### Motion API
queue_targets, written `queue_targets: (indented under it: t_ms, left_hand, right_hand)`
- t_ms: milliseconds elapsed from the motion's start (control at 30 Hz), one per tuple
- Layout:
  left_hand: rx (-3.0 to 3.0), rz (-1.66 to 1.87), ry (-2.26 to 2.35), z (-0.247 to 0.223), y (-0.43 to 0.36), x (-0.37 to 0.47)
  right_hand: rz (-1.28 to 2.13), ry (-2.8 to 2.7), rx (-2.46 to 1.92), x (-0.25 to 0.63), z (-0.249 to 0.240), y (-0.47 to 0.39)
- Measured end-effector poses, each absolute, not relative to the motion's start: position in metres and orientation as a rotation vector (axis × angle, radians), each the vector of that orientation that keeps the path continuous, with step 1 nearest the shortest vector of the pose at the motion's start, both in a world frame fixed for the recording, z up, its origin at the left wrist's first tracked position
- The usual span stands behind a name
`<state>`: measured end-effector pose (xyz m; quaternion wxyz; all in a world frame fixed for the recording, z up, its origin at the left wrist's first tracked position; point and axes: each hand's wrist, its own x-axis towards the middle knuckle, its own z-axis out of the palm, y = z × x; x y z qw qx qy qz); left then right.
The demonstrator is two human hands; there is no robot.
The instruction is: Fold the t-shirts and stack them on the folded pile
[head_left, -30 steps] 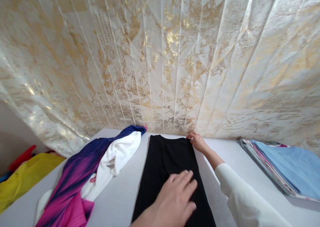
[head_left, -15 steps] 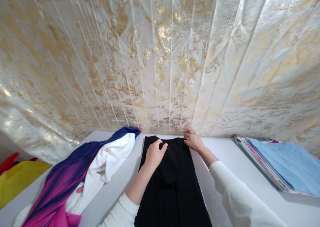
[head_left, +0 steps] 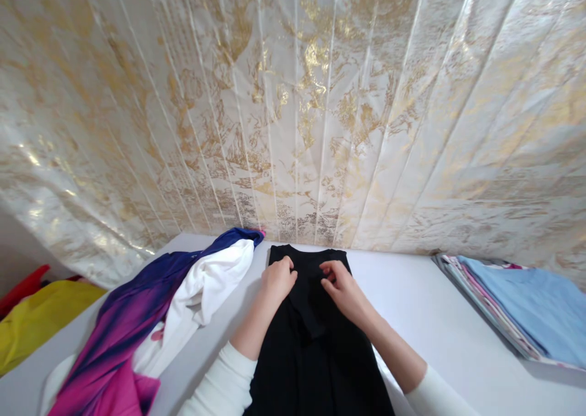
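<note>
A black garment (head_left: 320, 355) lies lengthwise on the white table, its neckline at the far edge. Over its upper left part is my left hand (head_left: 278, 277), thumb and fingers drawn together; whether cloth is between them is too small to tell. My right hand (head_left: 339, 285) hovers over or touches the upper right part, thumb and index finger apart in a loose curve, with nothing visible between them. A folded-in strip of black cloth runs down the middle between the hands.
Left on the table (head_left: 403, 282) lie a purple and navy garment (head_left: 123, 318) and a white one (head_left: 210, 282). A stack of folded clothes (head_left: 535, 306), light blue on top, sits at right. Yellow cloth (head_left: 41, 318) shows at far left. A gold-patterned curtain (head_left: 293, 111) hangs behind.
My right hand has moved left and nearer, from the garment's far right corner to over its upper part. My left hand has shifted slightly left. The view has turned a little.
</note>
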<state>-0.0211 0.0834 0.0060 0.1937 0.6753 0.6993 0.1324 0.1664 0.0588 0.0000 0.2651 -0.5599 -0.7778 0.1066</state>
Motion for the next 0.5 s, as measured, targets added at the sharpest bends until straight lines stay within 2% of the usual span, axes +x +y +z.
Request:
queue_targets:
  t_ms: [100, 200, 333, 500]
  left_hand:
    - [1.806, 0.395, 1.902, 0.008, 0.083, -0.025]
    - [1.705, 0.435, 1.805, 0.009, 0.081, -0.027]
    - [1.581, 0.514, 1.654, 0.011, 0.078, -0.024]
    - [1.573, 0.606, 1.466, 0.011, 0.075, -0.013]
  right_hand:
    - [0.467, -2.097, -1.433, 0.141, 0.004, 0.017]
    - [0.503, -2.137, -1.516, 0.125, 0.007, -0.003]
    - [0.576, -2.111, -1.572, 0.127, 0.003, 0.003]
    - [0.787, -1.797, -1.544, 0.158, -0.017, 0.024]
